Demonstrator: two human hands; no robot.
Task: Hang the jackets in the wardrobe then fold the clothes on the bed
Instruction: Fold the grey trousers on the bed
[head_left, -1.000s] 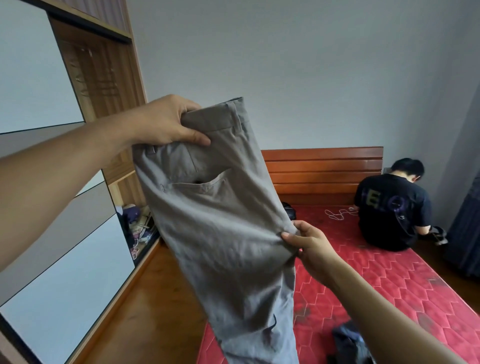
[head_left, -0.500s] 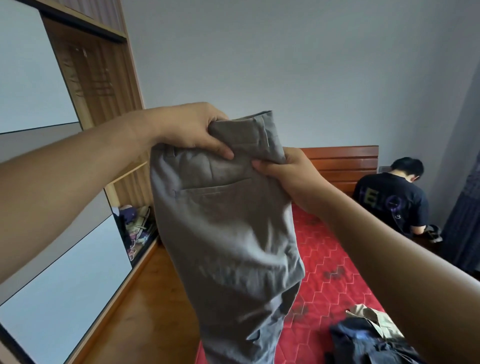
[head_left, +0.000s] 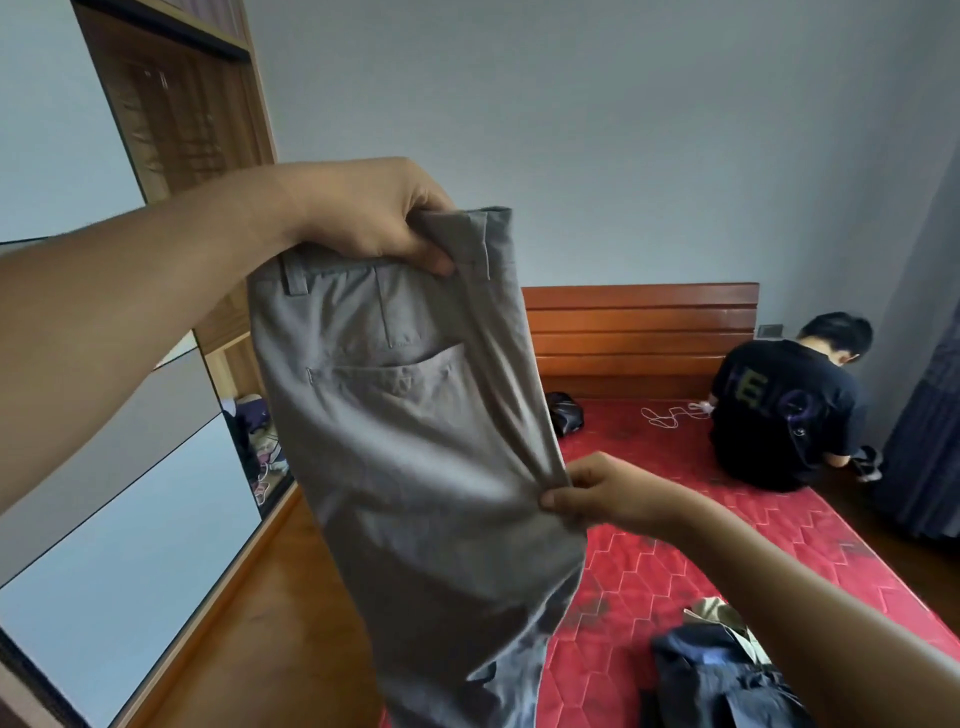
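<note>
Grey trousers (head_left: 415, 467) hang in the air in front of me, back pocket facing the camera, legs dropping out of view at the bottom. My left hand (head_left: 374, 218) grips the waistband at the top. My right hand (head_left: 597, 491) pinches the right seam edge about halfway down. Behind the trousers lies the bed with a red quilted mattress (head_left: 675, 561). A pile of dark blue and beige clothes (head_left: 722, 670) lies on the mattress near the bottom right, partly hidden by my right forearm.
The wardrobe (head_left: 171, 119) with sliding panels stands along the left wall, with a wooden floor strip (head_left: 260, 623) between it and the bed. A person in a black T-shirt (head_left: 784, 410) sits at the bed's far right corner. A dark bag (head_left: 563, 415) and a white cable (head_left: 670, 415) lie near the wooden headboard (head_left: 639, 332).
My right hand has left the waistband and slid down to the trousers' right seam at mid-height. My left hand keeps its grip on the waistband.
</note>
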